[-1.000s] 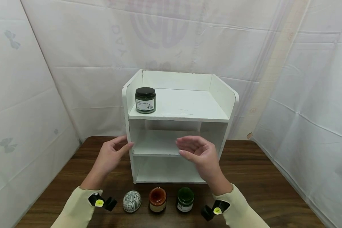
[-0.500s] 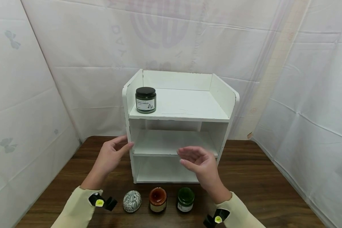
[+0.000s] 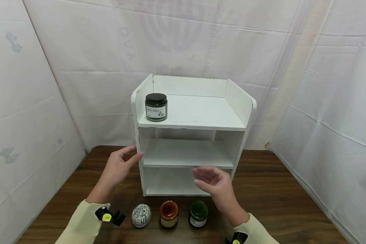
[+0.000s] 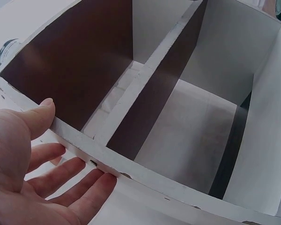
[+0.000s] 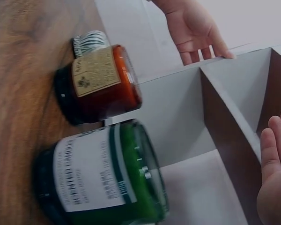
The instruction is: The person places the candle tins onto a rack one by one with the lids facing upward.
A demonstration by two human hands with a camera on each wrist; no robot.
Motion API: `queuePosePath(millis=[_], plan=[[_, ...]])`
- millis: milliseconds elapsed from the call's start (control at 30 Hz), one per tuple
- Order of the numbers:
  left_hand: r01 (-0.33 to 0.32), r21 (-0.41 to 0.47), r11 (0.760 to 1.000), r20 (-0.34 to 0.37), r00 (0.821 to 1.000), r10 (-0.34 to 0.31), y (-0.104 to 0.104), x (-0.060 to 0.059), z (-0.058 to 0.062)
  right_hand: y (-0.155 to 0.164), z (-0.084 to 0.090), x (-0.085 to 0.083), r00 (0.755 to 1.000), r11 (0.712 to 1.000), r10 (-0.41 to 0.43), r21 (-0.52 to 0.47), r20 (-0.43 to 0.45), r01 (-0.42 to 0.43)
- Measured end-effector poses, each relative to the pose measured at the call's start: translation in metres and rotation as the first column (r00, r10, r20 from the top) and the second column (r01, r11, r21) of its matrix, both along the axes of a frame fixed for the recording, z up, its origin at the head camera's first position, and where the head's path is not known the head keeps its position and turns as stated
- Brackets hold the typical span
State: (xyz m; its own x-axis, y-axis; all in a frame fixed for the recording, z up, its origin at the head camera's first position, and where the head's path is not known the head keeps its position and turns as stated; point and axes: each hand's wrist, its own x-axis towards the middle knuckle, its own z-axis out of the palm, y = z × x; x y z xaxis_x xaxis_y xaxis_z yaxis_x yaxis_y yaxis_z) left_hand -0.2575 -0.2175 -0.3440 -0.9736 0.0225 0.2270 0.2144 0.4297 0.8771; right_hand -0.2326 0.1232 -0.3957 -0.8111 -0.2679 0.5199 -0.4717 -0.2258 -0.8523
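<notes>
My left hand (image 3: pixel 118 166) rests against the left side of a small white wooden shelf unit (image 3: pixel 238 135). In the left wrist view its thumb (image 4: pixel 46 112) lies at the panel's front edge, fingers relaxed along the outer face. My right hand (image 3: pixel 215 184), nothing in it, hovers before the lower shelf with loosely bent fingers. Just below it on the table stands a green glass candle jar (image 3: pixel 198 213) with a white label. To its left are an amber candle jar (image 3: pixel 169 213) and a rounded, black-and-white patterned object (image 3: pixel 141 215).
A dark green candle jar (image 3: pixel 156 107) with a black lid sits at the top shelf's left front. The dark wood table (image 3: pixel 274 196) extends on both sides of the unit. White cloth (image 3: pixel 94 51) hangs behind and at the sides.
My right hand has come down from the middle shelf's level to the lower shelf, closer to the green jar. The left hand and the objects stay put.
</notes>
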Motion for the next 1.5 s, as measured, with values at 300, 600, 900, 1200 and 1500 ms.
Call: queuePosePath(millis=[300, 600, 900, 1200, 1500], plan=[[-0.013, -0.012, 1.000, -0.003, 1.000, 0.013, 0.000, -0.002, -0.003, 0.006, -0.019, 0.005, 0.995, 0.998, -0.029, 0.049, 0.094, 0.025], [-0.024, -0.010, 1.000, 0.003, 1.000, 0.024, 0.000, -0.002, -0.002, 0.009, -0.035, 0.011, 0.981, 0.998, -0.037, 0.066, 0.192, 0.025], [-0.022, -0.007, 1.000, 0.011, 1.000, 0.022, -0.002, -0.002, -0.003, 0.016, -0.049, 0.013, 0.983, 0.994, -0.039, 0.105, 0.182, 0.020], [-0.017, -0.006, 1.000, 0.010, 1.000, 0.017, 0.000, 0.000, -0.001, 0.020, -0.056, 0.018, 0.972, 0.992, -0.069, 0.117, 0.224, 0.043], [-0.016, -0.007, 1.000, -0.004, 1.000, 0.016, 0.000, -0.002, -0.003, 0.024, -0.064, 0.021, 0.959, 0.986, -0.057, 0.165, 0.276, 0.011]])
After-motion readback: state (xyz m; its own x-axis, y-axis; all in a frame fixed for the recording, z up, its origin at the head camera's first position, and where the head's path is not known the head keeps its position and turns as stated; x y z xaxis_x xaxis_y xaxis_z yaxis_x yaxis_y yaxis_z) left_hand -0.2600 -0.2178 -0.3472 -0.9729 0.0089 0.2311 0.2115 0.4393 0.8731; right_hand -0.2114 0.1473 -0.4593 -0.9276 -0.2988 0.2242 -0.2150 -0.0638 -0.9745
